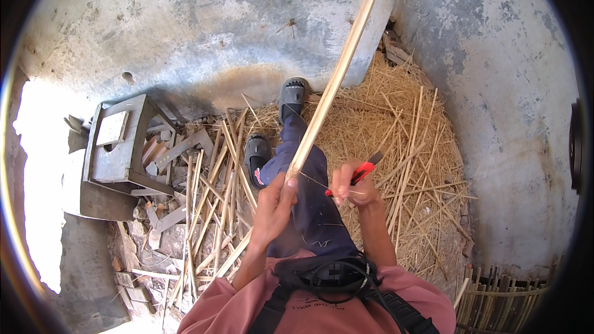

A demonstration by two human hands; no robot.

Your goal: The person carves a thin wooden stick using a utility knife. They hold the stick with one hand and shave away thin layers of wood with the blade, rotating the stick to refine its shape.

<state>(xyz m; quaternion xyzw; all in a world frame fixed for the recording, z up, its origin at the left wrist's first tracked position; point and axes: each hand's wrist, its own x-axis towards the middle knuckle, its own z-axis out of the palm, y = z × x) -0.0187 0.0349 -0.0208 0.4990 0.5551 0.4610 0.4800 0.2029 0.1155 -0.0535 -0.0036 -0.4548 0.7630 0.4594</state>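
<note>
My left hand (275, 209) is closed around the near end of a long, pale, split wooden strip (337, 77), thumb lying along it. The strip slants up and away to the right, in front of the wall. Just right of that end, my right hand (356, 185) grips a tool with a red and black handle (365, 172); its kind is mostly hidden by the fingers. A thin line runs between the strip's near end and my right fingers; whether it is a blade or a sliver, I cannot tell. Both hands are above my dark trousers (312, 216).
Straw and thin shavings (408, 148) cover the floor ahead and to the right. Several loose wooden strips (216, 192) lie at the left, beside an old wooden box (120, 142) and scrap boards. Walls (210, 31) stand ahead and right. A slatted bundle (504, 300) is at lower right.
</note>
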